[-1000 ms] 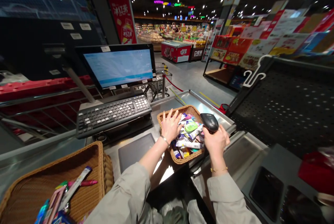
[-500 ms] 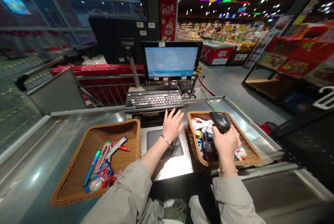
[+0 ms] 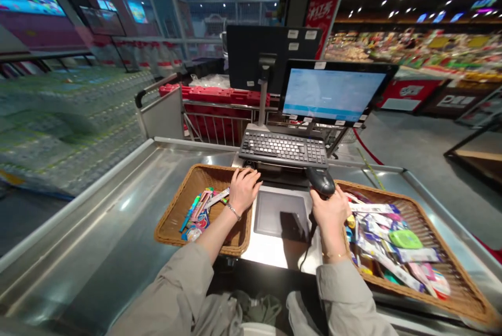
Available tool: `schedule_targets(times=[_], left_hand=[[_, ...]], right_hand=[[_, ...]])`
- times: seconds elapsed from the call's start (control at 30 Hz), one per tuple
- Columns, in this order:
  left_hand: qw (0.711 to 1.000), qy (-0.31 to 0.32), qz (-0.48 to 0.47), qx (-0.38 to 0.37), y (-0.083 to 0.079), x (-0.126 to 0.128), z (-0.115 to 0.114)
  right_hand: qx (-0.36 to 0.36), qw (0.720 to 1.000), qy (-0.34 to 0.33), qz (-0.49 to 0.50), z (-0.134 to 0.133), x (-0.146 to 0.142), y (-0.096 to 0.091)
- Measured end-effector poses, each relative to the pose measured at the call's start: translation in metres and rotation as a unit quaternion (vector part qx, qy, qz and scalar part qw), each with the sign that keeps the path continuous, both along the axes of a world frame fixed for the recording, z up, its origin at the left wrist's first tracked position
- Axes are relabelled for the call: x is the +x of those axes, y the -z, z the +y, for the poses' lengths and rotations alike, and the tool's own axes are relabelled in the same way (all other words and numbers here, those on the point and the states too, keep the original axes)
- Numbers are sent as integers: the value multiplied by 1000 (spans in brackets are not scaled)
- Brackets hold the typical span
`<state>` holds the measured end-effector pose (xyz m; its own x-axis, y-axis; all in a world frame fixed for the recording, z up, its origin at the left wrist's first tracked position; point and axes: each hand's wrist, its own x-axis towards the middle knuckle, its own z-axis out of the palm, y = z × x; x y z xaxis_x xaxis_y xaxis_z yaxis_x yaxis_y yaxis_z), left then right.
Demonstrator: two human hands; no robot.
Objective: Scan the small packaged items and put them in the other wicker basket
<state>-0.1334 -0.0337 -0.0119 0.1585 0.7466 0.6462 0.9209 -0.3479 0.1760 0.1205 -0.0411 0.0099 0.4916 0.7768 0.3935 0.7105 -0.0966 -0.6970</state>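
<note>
The left hand (image 3: 243,189) had crossed to the basket (image 3: 204,175) left of centre, fingers loosely spread, seemingly empty; the right hand (image 3: 330,216) gripped the scanner (image 3: 320,181), suggesting attention had shifted leftward.

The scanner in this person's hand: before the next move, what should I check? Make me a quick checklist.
1. Scanner gripped in the right hand: ok.
2. Left hand open: ok; it is over the right-hand side of the left basket.
3. Small items in both baskets: ok; the right basket shows more of them.
4. Monitor above the keyboard lit: ok.
5. What the monitor says: cannot tell; the text is too faint.
</note>
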Motion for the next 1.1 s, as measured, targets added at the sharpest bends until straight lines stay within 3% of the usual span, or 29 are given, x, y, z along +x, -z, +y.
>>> schedule_targets(times=[0.2, 0.43, 0.63, 0.8, 0.93, 1.1], left_hand=[[998, -53, 12, -44, 15, -51, -17], [977, -133, 51, -160, 28, -99, -36], [889, -283, 105, -345, 24, -119, -53], [819, -367, 94, -430, 38, -135, -55], [781, -387, 85, -483, 48, -146, -54], [762, -380, 77, -518, 53, -154, -57]], right_hand=[[-16, 999, -44, 8, 5, -34, -1], [-25, 998, -65, 6, 9, -55, 6], [-33, 996, -83, 14, 13, -67, 9], [-34, 995, -90, 9, 15, -72, 13], [-40, 995, -95, 14, 15, -73, 12], [-45, 994, -95, 22, 15, -70, 8]])
